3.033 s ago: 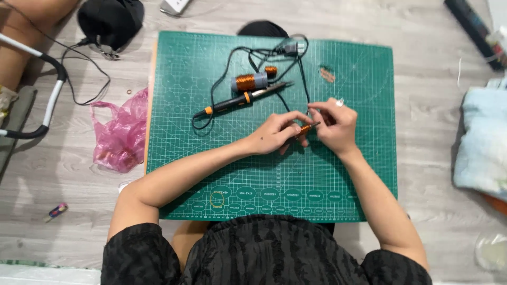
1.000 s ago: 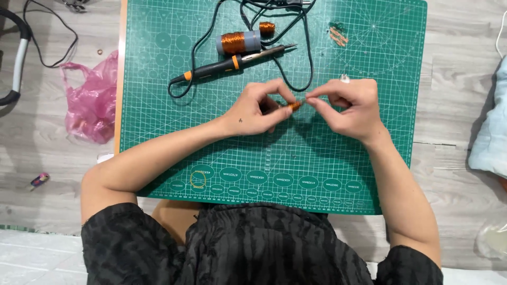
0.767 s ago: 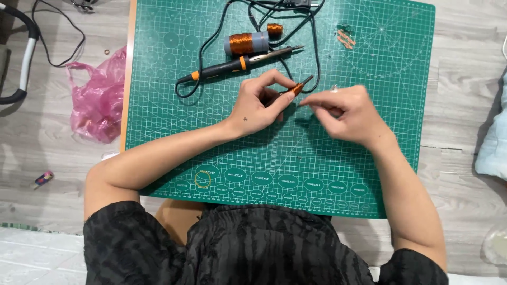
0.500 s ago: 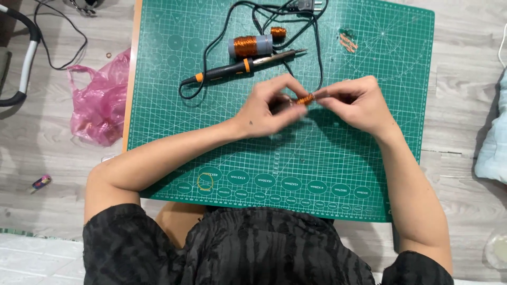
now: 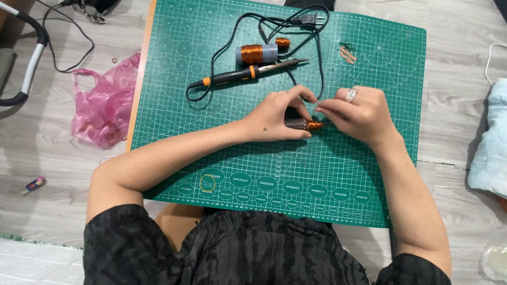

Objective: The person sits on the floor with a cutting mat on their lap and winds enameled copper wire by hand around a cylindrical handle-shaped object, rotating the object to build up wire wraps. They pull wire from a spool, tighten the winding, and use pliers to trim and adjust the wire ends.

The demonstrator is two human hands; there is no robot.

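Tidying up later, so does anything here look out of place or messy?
A pink bag lies crumpled on the floor beside the mat. The soldering iron's cord loops loosely across the mat. Nothing looks spilled or damaged.

We see grey wood floor (image 5: 465, 47) carrying green cutting mat (image 5: 174, 79); pink plastic bag (image 5: 103, 108) at 9 o'clock, pale blue cloth (image 5: 491, 153) at 3.

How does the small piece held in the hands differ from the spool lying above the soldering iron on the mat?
The small rod is thin and dark with copper wire only at its right tip; the spool is thicker, with a broad copper winding and a pale end. The rod is held in the left hand, the right hand close by; the spool lies free on the green mat. Both lie roughly sideways and carry copper wire.
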